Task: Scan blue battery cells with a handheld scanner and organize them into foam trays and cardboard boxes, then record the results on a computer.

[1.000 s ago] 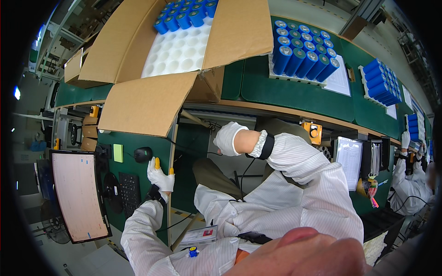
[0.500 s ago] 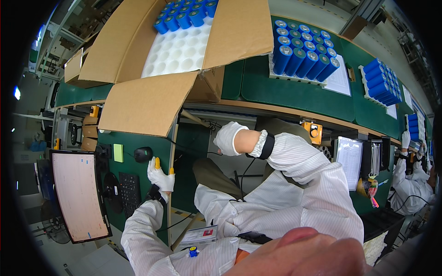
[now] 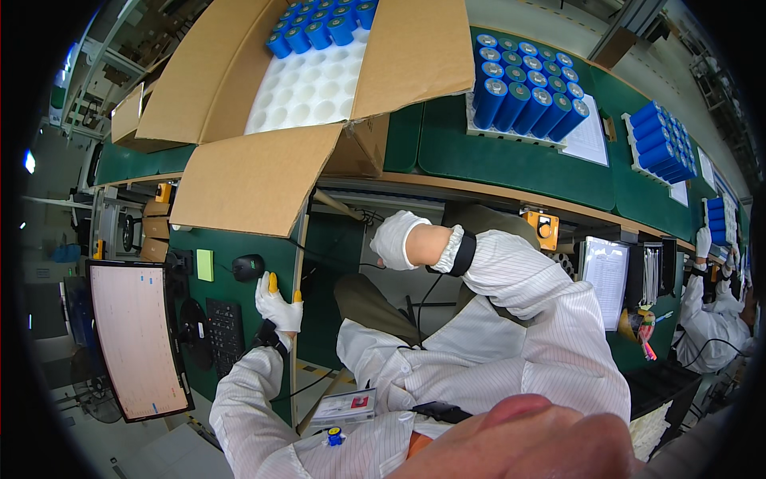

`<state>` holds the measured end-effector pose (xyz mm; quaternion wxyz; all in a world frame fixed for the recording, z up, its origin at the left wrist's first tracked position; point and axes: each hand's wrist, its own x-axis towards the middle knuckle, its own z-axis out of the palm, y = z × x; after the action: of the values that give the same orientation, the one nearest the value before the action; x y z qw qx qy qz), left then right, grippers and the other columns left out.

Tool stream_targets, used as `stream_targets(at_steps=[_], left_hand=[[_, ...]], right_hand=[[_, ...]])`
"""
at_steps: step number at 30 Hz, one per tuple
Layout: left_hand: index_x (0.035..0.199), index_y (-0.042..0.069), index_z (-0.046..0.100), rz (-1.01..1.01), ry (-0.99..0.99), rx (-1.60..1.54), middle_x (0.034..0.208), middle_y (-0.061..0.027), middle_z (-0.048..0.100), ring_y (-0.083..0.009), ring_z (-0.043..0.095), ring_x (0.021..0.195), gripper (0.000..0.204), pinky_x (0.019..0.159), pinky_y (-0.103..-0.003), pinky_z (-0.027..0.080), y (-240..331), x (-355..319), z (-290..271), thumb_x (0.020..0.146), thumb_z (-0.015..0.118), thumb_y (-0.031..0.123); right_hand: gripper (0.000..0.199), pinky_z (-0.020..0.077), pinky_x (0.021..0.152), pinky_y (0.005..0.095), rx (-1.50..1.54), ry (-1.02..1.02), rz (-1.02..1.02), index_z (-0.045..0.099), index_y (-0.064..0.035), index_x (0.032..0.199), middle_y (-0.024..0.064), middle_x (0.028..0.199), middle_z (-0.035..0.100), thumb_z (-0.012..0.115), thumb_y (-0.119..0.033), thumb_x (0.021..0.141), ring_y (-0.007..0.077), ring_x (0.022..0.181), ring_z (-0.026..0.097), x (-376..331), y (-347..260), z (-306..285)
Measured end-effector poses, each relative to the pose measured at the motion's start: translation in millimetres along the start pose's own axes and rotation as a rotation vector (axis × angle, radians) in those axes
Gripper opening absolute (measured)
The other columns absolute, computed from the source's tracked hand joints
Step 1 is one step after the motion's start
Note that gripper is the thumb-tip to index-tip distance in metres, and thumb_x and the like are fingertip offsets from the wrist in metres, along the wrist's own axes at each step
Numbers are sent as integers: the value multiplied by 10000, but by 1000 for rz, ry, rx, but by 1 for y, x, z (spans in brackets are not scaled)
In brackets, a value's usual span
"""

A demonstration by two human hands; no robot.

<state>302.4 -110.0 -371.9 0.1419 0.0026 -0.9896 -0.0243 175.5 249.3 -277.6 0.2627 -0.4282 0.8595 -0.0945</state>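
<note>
My left hand, in a white glove with yellow fingertips, rests at the edge of the green side desk. Its fingers are apart and hold nothing; just beyond them lies a black mouse, with a black keyboard to the left. My right hand, in a white glove, is bent inward above my lap, below the front edge of the main bench. Its fingers curl under and are mostly hidden, so I cannot tell whether it holds anything. A dark band circles each wrist.
An open cardboard box holds blue cylindrical cells in a white foam tray. More blue cells stand on the green bench. A monitor is at left, a clipboard at right. Another person's sleeve shows far right.
Both hands stay where they were. Some small coloured marks on the monitor differ.
</note>
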Motion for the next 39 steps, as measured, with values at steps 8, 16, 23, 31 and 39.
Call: stream_targets(at_steps=[8, 16, 23, 31, 39], left_hand=[[1416, 15, 390, 20, 11, 21, 1396, -148, 463, -389, 413, 1300, 886, 1094, -483, 321, -1, -1, 1, 655, 807, 195], [1420, 19, 391, -3, 18, -15, 1389, -155, 469, -386, 411, 1303, 898, 1099, -481, 315, -1, -1, 2, 649, 817, 189], [1420, 23, 393, -16, 11, -16, 1386, -149, 473, -385, 414, 1301, 895, 1096, -481, 318, -3, -2, 3, 650, 818, 192], [1420, 26, 389, 16, 32, -1, 1391, -145, 471, -383, 417, 1296, 888, 1089, -483, 324, -2, -1, 3, 656, 809, 193], [1413, 21, 394, 19, 23, 8, 1401, -145, 461, -393, 416, 1293, 880, 1086, -489, 325, -3, -2, 3, 658, 807, 206]], right_hand=[[357, 543, 750, 448, -11, -11, 7, 756, -54, 897, 152, 846, 726, 606, -378, 904, 358, 871, 701, 0, -2, -3], [353, 540, 746, 449, -19, -7, 12, 758, -56, 890, 154, 843, 726, 608, -376, 900, 360, 866, 701, 0, -2, -1], [355, 539, 749, 450, -5, 13, -1, 759, -55, 889, 154, 844, 726, 614, -379, 897, 362, 869, 700, 1, 0, 1], [352, 539, 754, 451, -7, 10, -4, 759, -53, 897, 153, 853, 728, 617, -375, 894, 359, 875, 700, 0, 1, 1], [339, 542, 754, 451, 1, 0, 0, 762, -61, 899, 155, 859, 729, 613, -365, 898, 360, 881, 701, 1, -1, 0]])
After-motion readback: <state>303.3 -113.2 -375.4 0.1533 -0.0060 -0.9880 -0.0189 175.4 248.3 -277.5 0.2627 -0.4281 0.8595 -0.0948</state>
